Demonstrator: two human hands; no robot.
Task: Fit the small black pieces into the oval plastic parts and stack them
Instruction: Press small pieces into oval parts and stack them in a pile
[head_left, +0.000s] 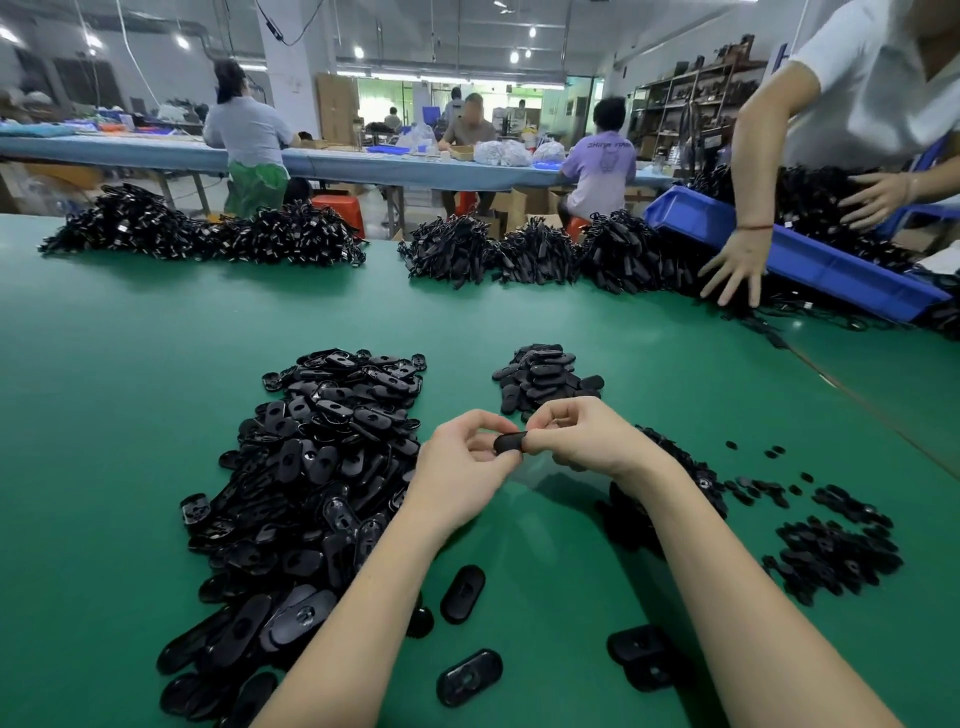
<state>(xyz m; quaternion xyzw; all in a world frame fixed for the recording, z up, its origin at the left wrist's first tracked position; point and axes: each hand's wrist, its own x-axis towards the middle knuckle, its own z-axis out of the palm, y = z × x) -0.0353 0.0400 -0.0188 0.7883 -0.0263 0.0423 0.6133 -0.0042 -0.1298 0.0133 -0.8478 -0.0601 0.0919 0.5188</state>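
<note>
I observe my left hand and right hand jointly pinching one oval part; loose ovals pile at nine o'clock.

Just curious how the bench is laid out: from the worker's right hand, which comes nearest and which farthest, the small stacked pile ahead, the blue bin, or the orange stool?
Measured from the right hand in the head view:
1. Small stacked pile, just beyond the fingers.
2. Blue bin, far right of the green table.
3. Orange stool, past the table's far edge, to the left.
</note>
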